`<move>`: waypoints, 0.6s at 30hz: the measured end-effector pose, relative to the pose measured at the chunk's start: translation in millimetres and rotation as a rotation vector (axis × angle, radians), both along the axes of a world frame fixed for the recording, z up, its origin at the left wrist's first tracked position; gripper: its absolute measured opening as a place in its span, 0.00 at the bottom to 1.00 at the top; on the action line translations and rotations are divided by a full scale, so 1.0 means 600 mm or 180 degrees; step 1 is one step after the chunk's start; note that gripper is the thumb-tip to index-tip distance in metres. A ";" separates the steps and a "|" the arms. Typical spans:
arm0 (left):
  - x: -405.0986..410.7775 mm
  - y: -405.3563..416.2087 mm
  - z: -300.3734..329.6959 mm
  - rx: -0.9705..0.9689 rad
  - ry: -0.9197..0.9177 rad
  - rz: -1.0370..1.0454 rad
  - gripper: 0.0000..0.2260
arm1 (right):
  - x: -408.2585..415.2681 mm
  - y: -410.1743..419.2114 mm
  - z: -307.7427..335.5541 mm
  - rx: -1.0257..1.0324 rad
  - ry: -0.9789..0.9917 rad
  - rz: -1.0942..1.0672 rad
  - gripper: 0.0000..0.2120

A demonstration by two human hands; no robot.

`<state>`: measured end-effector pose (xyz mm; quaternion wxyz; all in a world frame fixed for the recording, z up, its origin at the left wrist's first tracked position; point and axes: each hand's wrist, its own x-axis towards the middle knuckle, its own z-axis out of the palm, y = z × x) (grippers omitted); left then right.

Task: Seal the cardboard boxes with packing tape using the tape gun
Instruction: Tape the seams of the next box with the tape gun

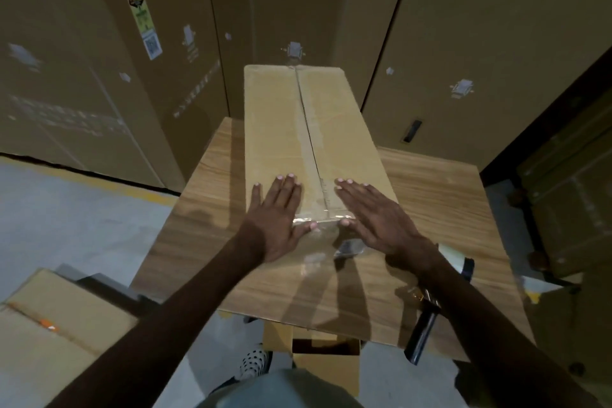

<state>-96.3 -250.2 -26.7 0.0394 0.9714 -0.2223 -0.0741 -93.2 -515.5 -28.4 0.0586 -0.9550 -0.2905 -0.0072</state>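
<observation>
Pressing tape flat along cardboard box seam on tabletop: left hand and right hand, both spread and empty, flanking seam; smooth outward, firmly over near edge.

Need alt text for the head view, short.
Both hands, left and right, press flat on the near end of a cardboard box, either side of its taped centre seam. The box lies on a wooden table; the tape gun lies by the right forearm.
</observation>
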 end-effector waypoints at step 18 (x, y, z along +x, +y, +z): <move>-0.007 -0.071 -0.034 -0.1076 -0.0926 0.0213 0.35 | 0.023 -0.021 0.011 0.0780 0.0372 -0.1001 0.39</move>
